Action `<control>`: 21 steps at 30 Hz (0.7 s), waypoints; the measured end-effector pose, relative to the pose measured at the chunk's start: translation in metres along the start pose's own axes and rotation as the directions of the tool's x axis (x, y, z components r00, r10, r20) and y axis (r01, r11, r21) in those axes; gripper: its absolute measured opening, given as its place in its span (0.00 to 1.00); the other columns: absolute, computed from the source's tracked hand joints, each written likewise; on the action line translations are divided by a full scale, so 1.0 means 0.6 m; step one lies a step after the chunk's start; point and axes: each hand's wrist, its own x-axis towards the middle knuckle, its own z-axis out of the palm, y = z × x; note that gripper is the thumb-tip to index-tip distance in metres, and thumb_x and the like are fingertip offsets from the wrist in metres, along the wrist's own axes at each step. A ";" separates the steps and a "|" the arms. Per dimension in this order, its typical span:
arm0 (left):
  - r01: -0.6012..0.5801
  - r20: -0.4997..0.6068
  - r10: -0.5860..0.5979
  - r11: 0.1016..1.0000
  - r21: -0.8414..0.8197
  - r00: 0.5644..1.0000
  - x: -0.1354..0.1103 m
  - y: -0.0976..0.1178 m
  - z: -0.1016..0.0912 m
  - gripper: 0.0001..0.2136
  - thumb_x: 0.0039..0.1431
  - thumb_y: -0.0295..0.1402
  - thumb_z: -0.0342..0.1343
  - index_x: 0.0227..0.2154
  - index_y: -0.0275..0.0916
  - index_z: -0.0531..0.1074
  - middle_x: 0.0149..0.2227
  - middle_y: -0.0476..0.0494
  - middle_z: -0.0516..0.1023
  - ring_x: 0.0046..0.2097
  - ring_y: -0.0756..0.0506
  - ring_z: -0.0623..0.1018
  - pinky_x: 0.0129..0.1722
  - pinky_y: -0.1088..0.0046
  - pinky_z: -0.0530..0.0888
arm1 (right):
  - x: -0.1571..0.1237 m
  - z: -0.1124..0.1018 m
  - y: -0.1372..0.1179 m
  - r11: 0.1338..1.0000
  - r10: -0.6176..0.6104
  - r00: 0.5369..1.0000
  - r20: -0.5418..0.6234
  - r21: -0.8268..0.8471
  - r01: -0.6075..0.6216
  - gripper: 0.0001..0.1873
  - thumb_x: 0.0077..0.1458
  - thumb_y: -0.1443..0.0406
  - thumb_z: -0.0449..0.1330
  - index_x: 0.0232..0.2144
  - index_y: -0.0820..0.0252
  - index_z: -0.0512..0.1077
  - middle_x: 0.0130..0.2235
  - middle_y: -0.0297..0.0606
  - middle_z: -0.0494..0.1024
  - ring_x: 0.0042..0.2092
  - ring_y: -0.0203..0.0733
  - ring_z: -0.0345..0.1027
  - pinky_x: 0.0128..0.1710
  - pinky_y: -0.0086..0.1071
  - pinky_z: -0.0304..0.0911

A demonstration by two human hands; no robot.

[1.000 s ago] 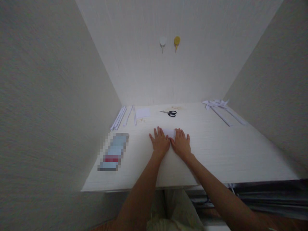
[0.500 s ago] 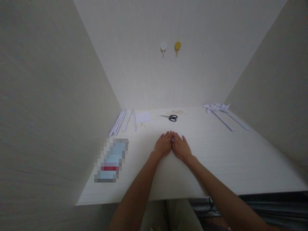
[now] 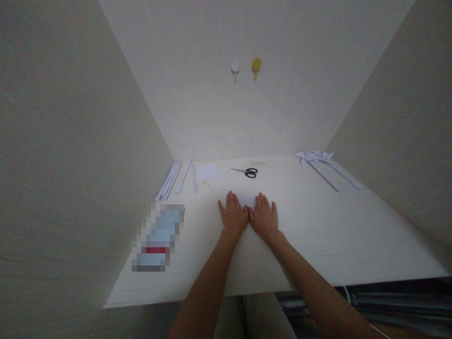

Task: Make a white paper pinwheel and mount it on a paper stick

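A small white sheet of paper (image 3: 246,201) lies on the white table (image 3: 318,240), partly covered by both hands. My left hand (image 3: 234,214) rests flat on its left part, fingers stretched forward and thumb toward the middle. On its right part lies my right hand (image 3: 263,215), also flat with fingers extended; the two thumbs meet near the paper's lower edge. Beyond the hands are black-handled scissors (image 3: 250,173), blades pointing left. The paper's outer edges are hidden under the hands.
White paper rolls (image 3: 169,181) and a paper piece (image 3: 207,172) lie at back left. A pixelated flat object (image 3: 158,240) is at front left. Paper flowers with stems (image 3: 316,157) lie at back right. Walls enclose the table, with white and yellow hooks (image 3: 256,65) at the back.
My hands have moved apart from being pressed close together, and their fingers have spread. More of the white paper now shows between them. The whole view has shifted slightly.
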 end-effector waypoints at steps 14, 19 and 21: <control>-0.280 0.045 0.286 0.954 -0.111 0.957 0.006 -0.015 -0.003 0.22 0.56 0.28 0.34 0.56 0.32 0.49 0.59 0.42 0.52 0.59 0.46 0.51 0.55 0.65 0.52 | 0.017 -0.006 0.007 0.956 -0.289 0.943 0.163 0.011 0.292 0.26 0.56 0.66 0.37 0.57 0.67 0.48 0.60 0.41 0.48 0.60 0.42 0.39 0.55 0.42 0.40; -0.267 0.055 0.275 0.956 -0.119 0.960 0.003 -0.015 -0.005 0.22 0.57 0.29 0.34 0.55 0.35 0.51 0.58 0.44 0.54 0.59 0.47 0.52 0.55 0.61 0.51 | 0.016 -0.009 0.005 0.965 -0.262 0.949 0.175 0.023 0.262 0.26 0.56 0.66 0.37 0.56 0.66 0.49 0.59 0.41 0.50 0.60 0.41 0.41 0.55 0.43 0.38; -0.215 0.043 0.219 0.972 -0.093 0.975 -0.001 -0.011 -0.005 0.22 0.57 0.30 0.33 0.55 0.35 0.51 0.58 0.42 0.53 0.59 0.46 0.52 0.55 0.58 0.51 | 0.014 -0.007 0.001 0.981 -0.193 0.969 0.154 0.018 0.193 0.26 0.56 0.65 0.37 0.56 0.68 0.50 0.59 0.43 0.50 0.59 0.41 0.41 0.55 0.44 0.38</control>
